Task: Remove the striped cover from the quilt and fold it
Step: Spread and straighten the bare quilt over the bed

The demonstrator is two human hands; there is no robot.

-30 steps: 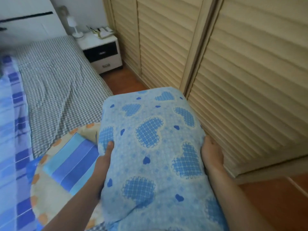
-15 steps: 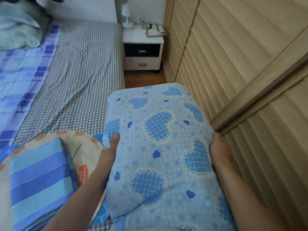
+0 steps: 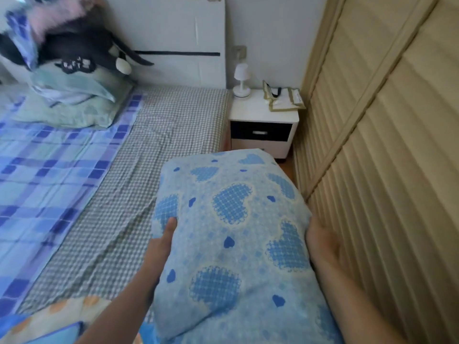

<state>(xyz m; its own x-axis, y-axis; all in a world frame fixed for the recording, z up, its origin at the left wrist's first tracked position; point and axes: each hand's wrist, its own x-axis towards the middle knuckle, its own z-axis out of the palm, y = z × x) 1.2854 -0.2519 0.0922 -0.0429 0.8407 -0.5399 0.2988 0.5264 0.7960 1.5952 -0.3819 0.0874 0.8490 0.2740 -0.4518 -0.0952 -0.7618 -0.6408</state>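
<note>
Since half a second ago our view swings toward the headboard; the folded quilt (image 3: 231,244) stays carried at 5 o'clock, left hand (image 3: 161,247) and right hand (image 3: 323,242) pressing its sides. It looks soft, bulky, light; flank support suits it.

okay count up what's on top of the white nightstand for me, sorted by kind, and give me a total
Lamps: 1, a small white table lamp
Bags: 1, a beige bag with dark handles, lying flat
Total: 2 on the nightstand
</note>
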